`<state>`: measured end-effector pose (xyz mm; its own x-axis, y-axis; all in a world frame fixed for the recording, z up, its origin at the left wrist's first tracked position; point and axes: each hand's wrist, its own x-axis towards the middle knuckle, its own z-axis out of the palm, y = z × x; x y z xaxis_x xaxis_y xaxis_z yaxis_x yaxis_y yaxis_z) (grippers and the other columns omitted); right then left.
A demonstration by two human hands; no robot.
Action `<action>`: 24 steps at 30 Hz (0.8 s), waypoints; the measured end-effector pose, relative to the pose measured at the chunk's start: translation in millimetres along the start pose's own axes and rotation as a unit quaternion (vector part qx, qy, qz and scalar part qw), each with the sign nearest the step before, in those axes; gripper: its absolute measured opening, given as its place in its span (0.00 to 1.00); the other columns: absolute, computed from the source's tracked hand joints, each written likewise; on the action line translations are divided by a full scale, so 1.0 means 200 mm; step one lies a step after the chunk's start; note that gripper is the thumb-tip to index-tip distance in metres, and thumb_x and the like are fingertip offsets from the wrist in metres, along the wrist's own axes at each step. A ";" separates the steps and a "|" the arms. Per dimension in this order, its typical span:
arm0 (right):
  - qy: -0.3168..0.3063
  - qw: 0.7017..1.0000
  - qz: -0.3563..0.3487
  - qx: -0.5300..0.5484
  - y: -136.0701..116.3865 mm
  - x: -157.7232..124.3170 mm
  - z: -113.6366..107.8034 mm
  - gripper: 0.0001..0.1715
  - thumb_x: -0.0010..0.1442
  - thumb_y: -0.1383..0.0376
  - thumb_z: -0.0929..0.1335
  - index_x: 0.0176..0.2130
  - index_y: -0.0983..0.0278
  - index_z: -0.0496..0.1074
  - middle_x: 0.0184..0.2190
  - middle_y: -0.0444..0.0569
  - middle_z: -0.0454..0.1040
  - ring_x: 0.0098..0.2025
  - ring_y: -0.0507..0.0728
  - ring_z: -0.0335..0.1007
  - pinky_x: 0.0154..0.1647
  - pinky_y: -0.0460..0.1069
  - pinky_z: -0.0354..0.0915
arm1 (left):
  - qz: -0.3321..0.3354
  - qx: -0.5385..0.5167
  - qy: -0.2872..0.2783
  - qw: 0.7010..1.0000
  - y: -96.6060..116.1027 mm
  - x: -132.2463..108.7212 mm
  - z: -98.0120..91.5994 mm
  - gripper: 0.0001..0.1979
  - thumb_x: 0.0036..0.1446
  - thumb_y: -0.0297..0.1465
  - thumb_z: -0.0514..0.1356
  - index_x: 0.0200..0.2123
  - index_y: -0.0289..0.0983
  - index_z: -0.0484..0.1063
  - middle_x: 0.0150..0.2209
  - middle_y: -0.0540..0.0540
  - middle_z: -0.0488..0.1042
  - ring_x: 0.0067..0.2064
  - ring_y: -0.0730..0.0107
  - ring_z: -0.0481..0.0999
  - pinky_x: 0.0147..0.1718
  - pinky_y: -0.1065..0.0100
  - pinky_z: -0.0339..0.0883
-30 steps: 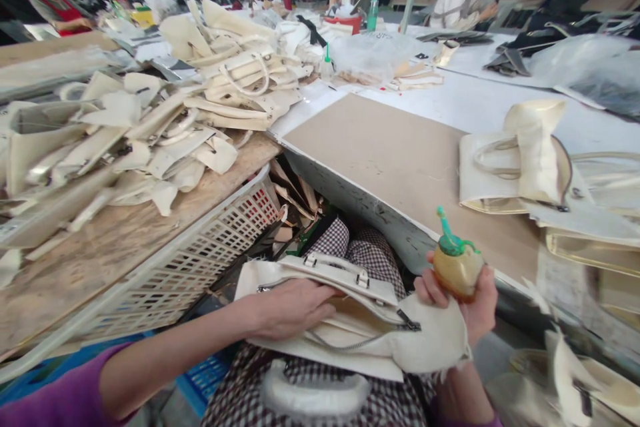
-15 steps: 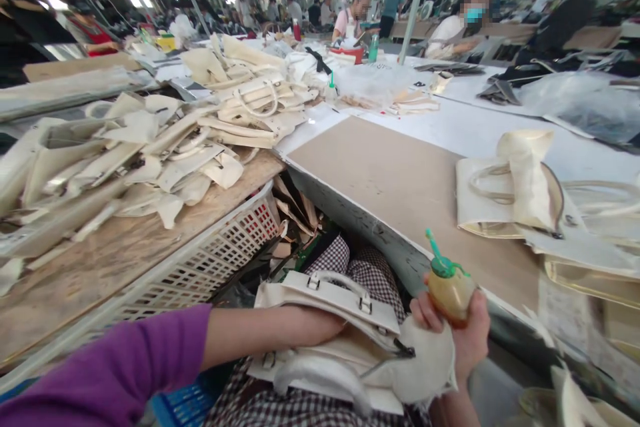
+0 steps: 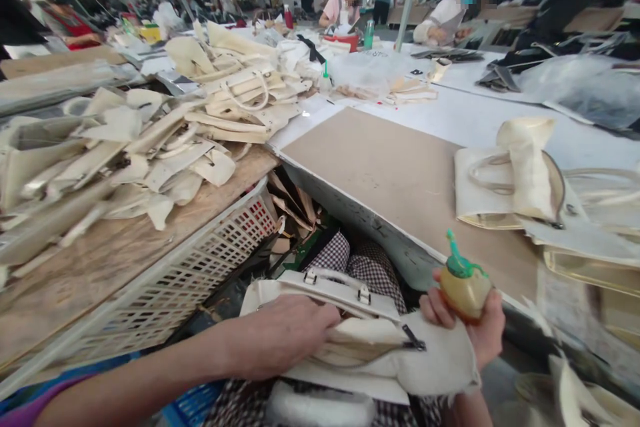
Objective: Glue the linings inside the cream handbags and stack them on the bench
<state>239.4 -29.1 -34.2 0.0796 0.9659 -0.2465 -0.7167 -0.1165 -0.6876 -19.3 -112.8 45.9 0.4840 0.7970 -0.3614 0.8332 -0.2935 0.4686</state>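
A cream handbag (image 3: 360, 367) lies across my lap, its mouth facing up and a dark zipper end hanging at its right. My left hand (image 3: 295, 327) rests at the bag's opening, fingers curled over the edge beside the front handle; the fingertips are partly hidden. In my right hand (image 3: 483, 330) is a squeeze bottle (image 3: 465, 290) with a green nozzle cap and amber liquid low inside, held upright and slightly tilted. The bag's frayed right end lies against that hand's wrist.
Cream bag pieces (image 3: 125, 147) are heaped on the wooden table (image 3: 65, 280) at left. Below its edge stands a white plastic basket (image 3: 215, 260). A brown board (image 3: 370, 160) covers the right table, with more cream bags (image 3: 490, 187) beyond. Several co-workers sit or stand behind.
My left hand has drawn back out of the bag's inside to its opening, now visible. The right hand with the bottle has shifted slightly right and down.
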 end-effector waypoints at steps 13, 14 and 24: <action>-0.033 0.999 0.011 -0.011 0.01 -0.06 0.07 0.32 0.64 0.42 0.64 0.39 0.66 0.79 0.26 0.44 0.67 0.17 0.46 0.39 0.15 0.44 0.52 | -0.060 -0.231 0.074 0.968 -0.01 0.10 0.09 0.20 0.53 0.46 0.69 0.43 0.38 0.75 0.32 0.51 0.77 0.34 0.66 0.76 0.30 0.71 0.62; -0.033 0.999 0.009 -0.013 0.01 -0.06 0.09 0.30 0.64 0.43 0.64 0.39 0.66 0.79 0.24 0.43 0.66 0.17 0.46 0.39 0.15 0.43 0.51 | -0.021 -0.205 0.076 0.976 -0.02 0.11 0.11 0.15 0.55 0.43 0.68 0.39 0.38 0.76 0.29 0.52 0.77 0.31 0.68 0.75 0.28 0.72 0.61; -0.007 0.990 0.085 -0.113 0.11 -0.04 0.33 0.24 0.60 0.44 0.71 0.33 0.62 0.75 0.23 0.44 0.72 0.22 0.52 0.65 0.20 0.45 0.63 | 0.281 0.130 0.418 0.854 0.03 0.25 0.21 0.10 0.64 0.24 0.59 0.48 0.39 0.72 0.47 0.49 0.80 0.60 0.65 0.70 0.67 0.59 0.55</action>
<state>177.9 -24.8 -1.9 -0.0396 0.9307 -0.3636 -0.5457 -0.3250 -0.7724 20.4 -96.7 -3.4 0.5575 0.5584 0.6144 0.6157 -0.7745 0.1452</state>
